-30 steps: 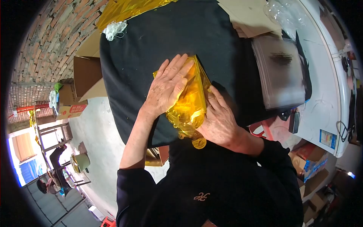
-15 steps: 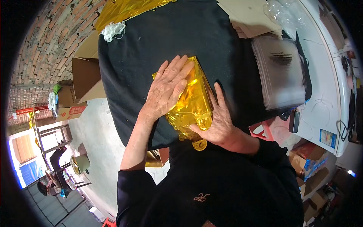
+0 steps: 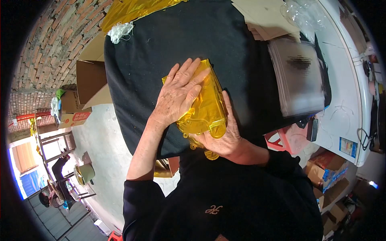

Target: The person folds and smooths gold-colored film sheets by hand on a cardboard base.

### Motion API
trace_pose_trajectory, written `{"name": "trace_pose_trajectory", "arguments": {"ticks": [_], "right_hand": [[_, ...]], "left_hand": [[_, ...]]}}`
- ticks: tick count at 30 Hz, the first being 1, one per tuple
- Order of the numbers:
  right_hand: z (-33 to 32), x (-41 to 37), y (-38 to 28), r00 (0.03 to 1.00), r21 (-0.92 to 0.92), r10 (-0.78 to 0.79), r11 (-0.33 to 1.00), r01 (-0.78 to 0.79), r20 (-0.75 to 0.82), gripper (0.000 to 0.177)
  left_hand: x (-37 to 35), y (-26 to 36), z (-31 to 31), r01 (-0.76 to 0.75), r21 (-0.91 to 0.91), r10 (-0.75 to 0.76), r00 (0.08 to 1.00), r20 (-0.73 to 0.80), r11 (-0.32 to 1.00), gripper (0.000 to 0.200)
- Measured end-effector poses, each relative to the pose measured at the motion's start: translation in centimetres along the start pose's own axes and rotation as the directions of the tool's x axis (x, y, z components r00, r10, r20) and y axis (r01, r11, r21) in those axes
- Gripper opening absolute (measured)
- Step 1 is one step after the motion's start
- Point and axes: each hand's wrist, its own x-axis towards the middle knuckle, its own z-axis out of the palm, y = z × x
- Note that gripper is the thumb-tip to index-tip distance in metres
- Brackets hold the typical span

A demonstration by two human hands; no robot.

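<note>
A flattened, folded bundle of shiny gold foil with rounded lobes at its near end lies on the black cloth. My left hand rests flat on the bundle's upper left part, fingers stretched out and pressing on the foil. Against the lower right edge is my right hand, its index finger straight along the side and its thumb reaching left beneath a foil lobe. The right hand's other fingers are mostly hidden. More foil hangs below the thumb near the cloth's front edge.
Clear plastic sleeves are stacked at right, below brown paper sheets. White string and gold film lie at upper left. An open cardboard box stands left of the black cloth. Another person is far left.
My right hand has shifted slightly up and left, its visible fingers now closer to the foil's right edge. The left hand stays almost still on top.
</note>
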Motion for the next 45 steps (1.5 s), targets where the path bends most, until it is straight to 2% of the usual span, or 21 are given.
{"name": "trace_pose_trajectory", "arguments": {"ticks": [6,8,13,16,19,22,24,26,29,31,32,34,37,39,42,45], "right_hand": [[2.2,-1.1,-0.3,0.999,0.324,0.007,0.946,-0.018,0.034,0.089],[2.5,-1.4,-0.4,1.000,0.358,0.004,0.934,-0.008,0.013,0.091],[1.8,-1.9,-0.5,0.961,0.181,-0.032,0.980,0.084,-0.273,0.096],[1.6,-1.9,-0.3,0.947,0.185,-0.043,0.977,0.106,-0.318,0.096],[1.4,-2.1,-0.3,0.966,0.169,-0.059,0.980,0.104,-0.252,0.095],[1.4,-2.5,-0.5,0.993,0.135,-0.055,0.988,0.069,-0.106,0.095],[1.3,-2.2,-0.6,0.997,0.135,-0.044,0.990,0.052,-0.064,0.095],[1.3,-2.2,-0.6,0.995,0.108,-0.057,0.992,0.067,-0.085,0.093],[0.9,-2.4,-0.4,0.974,-0.057,-0.153,0.988,0.146,-0.168,0.089],[0.9,-2.6,-0.4,0.971,-0.055,-0.156,0.987,0.148,-0.183,0.070],[1.1,-2.5,-0.7,0.980,0.023,-0.113,0.993,0.119,-0.165,0.054],[0.8,-2.4,-0.7,0.992,0.121,-0.081,0.988,0.093,-0.095,0.044],[0.2,-2.2,-0.3,0.996,0.203,-0.086,0.975,0.088,-0.020,0.067],[0.7,-2.2,-0.4,0.996,0.280,-0.052,0.958,0.069,-0.067,0.096],[0.7,-2.3,-0.4,0.993,0.298,-0.044,0.952,0.074,-0.108,0.101],[0.2,-2.3,-0.3,0.991,0.319,-0.049,0.944,0.086,-0.121,0.091]], "left_hand": [[0.0,-0.2,0.5,-0.026,0.100,0.026,1.000,0.006,0.995,0.071],[0.1,-0.3,0.6,-0.031,0.132,0.030,0.999,0.010,0.991,0.069],[0.0,-0.3,0.9,-0.036,0.188,0.033,0.999,0.017,0.981,0.067],[0.1,-0.3,1.1,-0.038,0.194,0.036,0.999,0.015,0.980,0.067],[0.1,0.0,0.7,-0.032,0.170,0.029,0.999,0.023,0.985,0.067],[0.2,0.1,0.5,-0.034,0.164,0.029,0.999,0.035,0.986,0.068],[0.3,0.2,0.4,-0.028,0.147,0.023,0.999,0.040,0.989,0.068],[0.3,0.2,0.5,-0.027,0.146,0.021,0.999,0.041,0.989,0.068],[0.3,0.1,0.9,-0.031,0.167,0.026,0.999,0.033,0.986,0.067],[0.2,0.0,1.0,-0.031,0.176,0.026,0.999,0.028,0.984,0.065],[0.2,-0.1,1.2,-0.037,0.195,0.033,0.999,0.024,0.980,0.063],[0.2,-0.2,1.4,-0.051,0.234,0.049,0.999,0.015,0.971,0.060],[0.2,0.1,1.4,-0.052,0.272,0.056,0.998,-0.004,0.961,0.057],[0.3,0.2,1.3,-0.052,0.262,0.057,0.998,-0.012,0.964,0.057],[0.3,0.3,1.2,-0.039,0.229,0.039,0.999,0.009,0.973,0.061],[0.3,0.3,1.3,-0.035,0.230,0.033,0.999,0.013,0.973,0.062]]}}
